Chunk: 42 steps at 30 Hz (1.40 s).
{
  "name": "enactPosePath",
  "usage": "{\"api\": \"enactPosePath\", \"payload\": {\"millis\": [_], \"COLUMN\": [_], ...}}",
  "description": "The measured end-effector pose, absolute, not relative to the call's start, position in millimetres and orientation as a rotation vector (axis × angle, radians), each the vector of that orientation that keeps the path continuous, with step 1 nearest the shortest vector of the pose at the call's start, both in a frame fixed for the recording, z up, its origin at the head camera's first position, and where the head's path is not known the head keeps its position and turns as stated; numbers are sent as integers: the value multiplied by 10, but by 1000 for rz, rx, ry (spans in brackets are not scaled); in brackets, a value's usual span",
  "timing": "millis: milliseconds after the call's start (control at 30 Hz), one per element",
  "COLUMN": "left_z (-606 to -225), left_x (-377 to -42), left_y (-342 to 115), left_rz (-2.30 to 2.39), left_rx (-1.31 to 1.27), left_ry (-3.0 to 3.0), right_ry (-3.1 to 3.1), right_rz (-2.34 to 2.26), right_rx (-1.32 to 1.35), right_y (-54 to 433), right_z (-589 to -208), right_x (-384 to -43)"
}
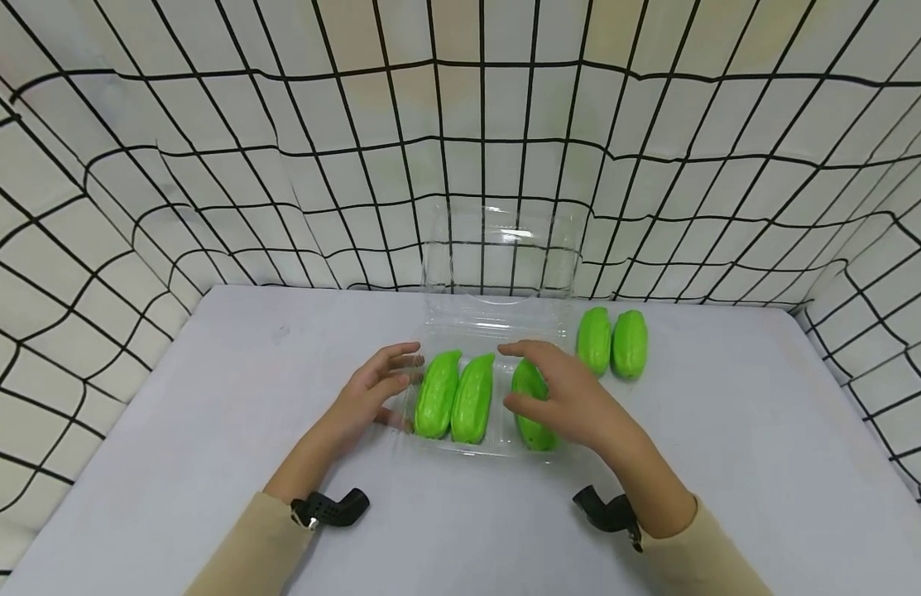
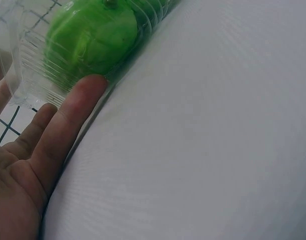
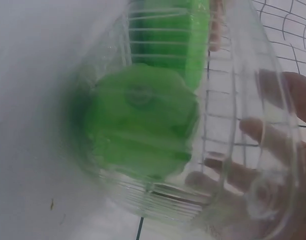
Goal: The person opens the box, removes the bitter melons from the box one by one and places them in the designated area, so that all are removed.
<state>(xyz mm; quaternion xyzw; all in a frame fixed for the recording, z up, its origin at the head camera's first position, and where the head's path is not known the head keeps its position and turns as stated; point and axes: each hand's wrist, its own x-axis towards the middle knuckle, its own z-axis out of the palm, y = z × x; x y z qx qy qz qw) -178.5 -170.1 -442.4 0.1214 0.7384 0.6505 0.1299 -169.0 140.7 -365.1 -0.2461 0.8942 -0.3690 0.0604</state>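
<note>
Both arms are slanting forward and inward, toward each other. The left forearm (image 1: 304,463) is leading to the left hand (image 1: 366,389), whose digits are spreading apart, its palm facing inward. In the left wrist view, one digit is extending almost straight, while another is lying behind it. The right forearm (image 1: 649,476) is leaning inward too, and the right hand (image 1: 568,397) is curving its digits loosely, with a gap showing between them. The two hands are resting well apart.
</note>
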Motion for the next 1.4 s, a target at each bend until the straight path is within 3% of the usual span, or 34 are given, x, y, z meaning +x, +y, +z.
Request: {"api": "enactPosePath", "payload": {"millis": [1400], "left_z": [-4410], "left_x": [-1802], "left_y": [-1717], "left_rz": [1871], "left_rx": [337], "left_ry": [2160], "right_ry": [2740], "right_rz": [-834], "right_rx": [-794], "right_y": [1247], "right_z": [-3817], "right_x": [-1680]}}
